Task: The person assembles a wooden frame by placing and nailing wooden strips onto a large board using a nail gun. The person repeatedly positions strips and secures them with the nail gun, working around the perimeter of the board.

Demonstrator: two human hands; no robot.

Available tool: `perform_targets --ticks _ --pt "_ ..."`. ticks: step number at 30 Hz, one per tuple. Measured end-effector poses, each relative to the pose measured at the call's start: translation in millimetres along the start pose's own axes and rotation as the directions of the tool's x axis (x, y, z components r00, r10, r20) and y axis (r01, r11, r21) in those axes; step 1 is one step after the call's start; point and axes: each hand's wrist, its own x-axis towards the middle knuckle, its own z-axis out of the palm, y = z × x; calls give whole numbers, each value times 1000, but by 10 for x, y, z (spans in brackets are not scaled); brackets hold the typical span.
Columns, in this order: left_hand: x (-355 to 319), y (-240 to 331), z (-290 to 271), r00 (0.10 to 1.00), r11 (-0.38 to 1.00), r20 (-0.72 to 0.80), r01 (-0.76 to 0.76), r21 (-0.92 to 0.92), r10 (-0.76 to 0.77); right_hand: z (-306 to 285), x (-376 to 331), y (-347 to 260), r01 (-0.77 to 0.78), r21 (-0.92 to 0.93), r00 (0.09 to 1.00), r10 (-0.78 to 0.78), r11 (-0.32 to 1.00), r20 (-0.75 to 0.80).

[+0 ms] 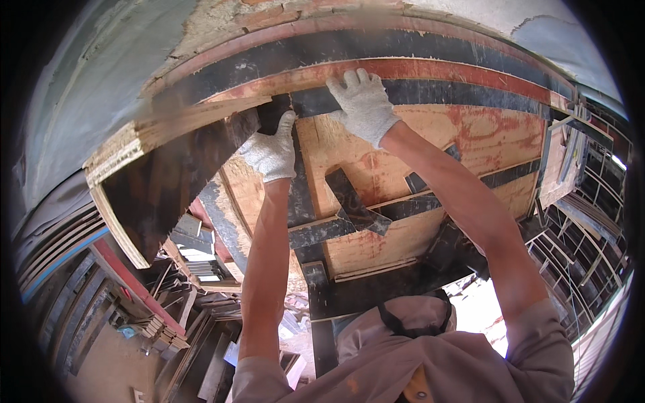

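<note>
A grey-white knit work glove covers each of my hands. My left hand (pixel 272 153) is closed around the near end of an angled plywood piece (pixel 185 161), dark-faced with pale layered edges, which extends toward the left. Its thumb points up beside a dark block; the fingertips are hidden. My right hand (pixel 363 107) lies with fingers spread over a dark strip (pixel 443 92) and the red-edged board (pixel 430 67) along the top of a large plywood panel (pixel 490 134). No object shows in that hand. Dark battens (pixel 349 191) are fixed across the panel.
Stacked boards (pixel 74 235) lie at the left, with a red beam (pixel 134 282) beside them. Scrap timber (pixel 201 329) covers ground at lower left. Metal racks (pixel 571 262) stand on the right. A grey sheet (pixel 114 74) and rough wall (pixel 228 27) border the far side.
</note>
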Motion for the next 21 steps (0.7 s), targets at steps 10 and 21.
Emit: perform_targets --ticks 10,21 --pt "-19 -40 77 995 990 16 99 -101 -98 -293 -559 149 54 202 998 -44 978 -50" --pt "-6 -63 87 994 981 23 111 -158 -108 -142 -2391 1077 148 -53 917 -116 988 382"
